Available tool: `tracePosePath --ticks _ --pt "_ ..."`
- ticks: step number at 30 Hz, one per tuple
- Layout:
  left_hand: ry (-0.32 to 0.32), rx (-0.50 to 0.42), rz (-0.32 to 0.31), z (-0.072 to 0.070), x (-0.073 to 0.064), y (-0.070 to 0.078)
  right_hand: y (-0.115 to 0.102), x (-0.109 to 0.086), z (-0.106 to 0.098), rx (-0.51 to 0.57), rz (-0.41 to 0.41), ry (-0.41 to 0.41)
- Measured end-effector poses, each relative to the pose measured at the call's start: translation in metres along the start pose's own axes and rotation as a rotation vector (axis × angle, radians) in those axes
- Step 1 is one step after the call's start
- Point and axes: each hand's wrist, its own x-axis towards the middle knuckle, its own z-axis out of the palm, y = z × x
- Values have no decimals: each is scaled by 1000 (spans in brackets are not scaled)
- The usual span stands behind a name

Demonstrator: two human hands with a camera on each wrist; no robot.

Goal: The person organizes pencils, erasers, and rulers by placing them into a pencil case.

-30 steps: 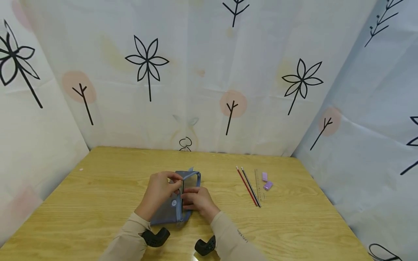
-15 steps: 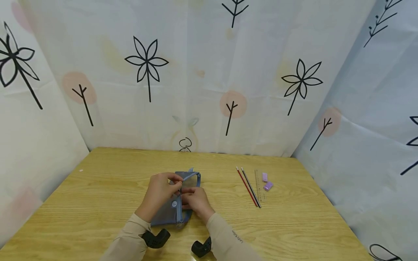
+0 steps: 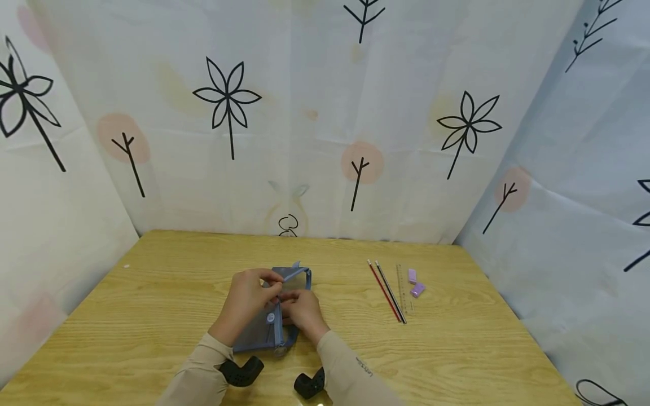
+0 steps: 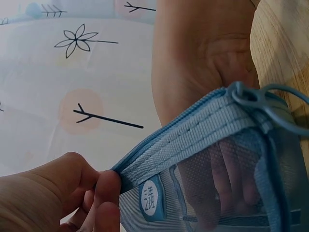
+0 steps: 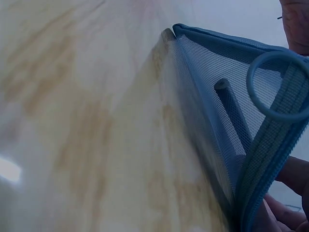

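A blue mesh zipper pouch [image 3: 254, 335] lies between both hands on the table, its zipper undone. My left hand [image 3: 247, 301] pinches the zippered edge, near a round white label [image 4: 149, 197]. My right hand [image 3: 303, 312] reaches into the pouch; its fingers [image 4: 223, 186] show through the mesh, pointing down. Inside is a dark, slim, pencil-like stick [image 5: 232, 106], its blunt end visible through the mesh. The right fingertips reach down to a stick in the left wrist view, but I cannot tell whether they grip it. A blue zipper pull [image 4: 256, 101] hangs at the pouch's end.
Right of the pouch lie a red pencil [image 3: 383, 290], a dark striped pencil [image 3: 391, 290], a clear ruler [image 3: 401, 287] and two purple erasers [image 3: 412, 275]. They rest on the wooden table [image 3: 457, 349], with patterned cloth [image 3: 304, 113] behind it.
My right hand has moved left, deeper into the pouch. The dark stick visible between the hands a second ago is now hidden in the head view. The left hand stays at the edge.
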Motion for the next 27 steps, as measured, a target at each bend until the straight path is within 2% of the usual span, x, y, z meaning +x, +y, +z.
tracePosePath --ticks 16,20,27 --pt "0 20 11 0 1 0 0 7 4 -76 -11 14" --pt "-1 23 7 -2 1 -1 0 6 3 -58 -26 -4" --pt "-5 -6 -25 -4 1 -3 -4 4 -6 64 -57 -28"
